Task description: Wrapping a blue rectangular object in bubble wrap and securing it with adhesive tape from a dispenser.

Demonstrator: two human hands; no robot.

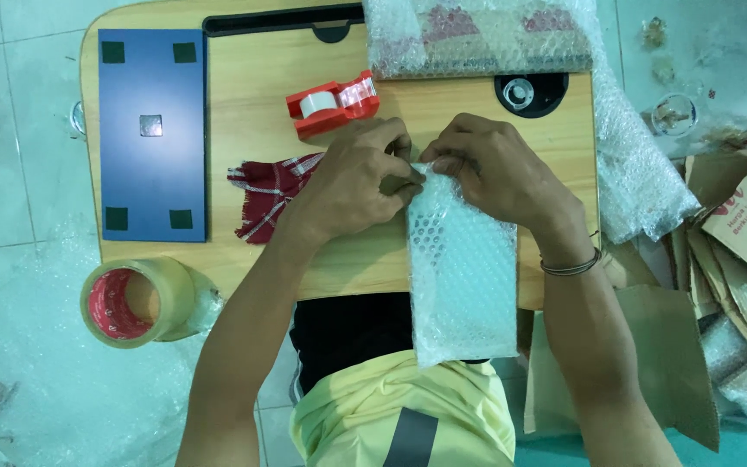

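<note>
Both hands meet at the middle of the frame, over a small wooden lap table point(244, 95). The left hand point(352, 182) has its fingers curled and pinched onto the top edge of a bubble-wrap parcel point(462, 277), and the right hand point(494, 169) pinches the same edge from the other side, fingertips nearly touching the left ones. The parcel is a long white packet that runs from the hands down toward the lower centre of the frame, its lower end hanging past the table's near edge over the person's yellow shirt point(365, 415). A thin bracelet point(571, 265) circles the right wrist.

Just left of the left hand, partly under it, lies a red-and-white checked cloth point(265, 195). Above the hands sits a red tape dispenser point(332, 104) with a clear roll. A blue board point(152, 134) with dark square pads covers the table's upper left part. A wide roll of packing tape point(131, 303) rests on the floor at the lower left, against the table's corner. Another bubble-wrapped bundle point(477, 35) lies at the top right of the table, and flattened cardboard pieces point(737, 251) pile up along the right edge of the frame.
</note>
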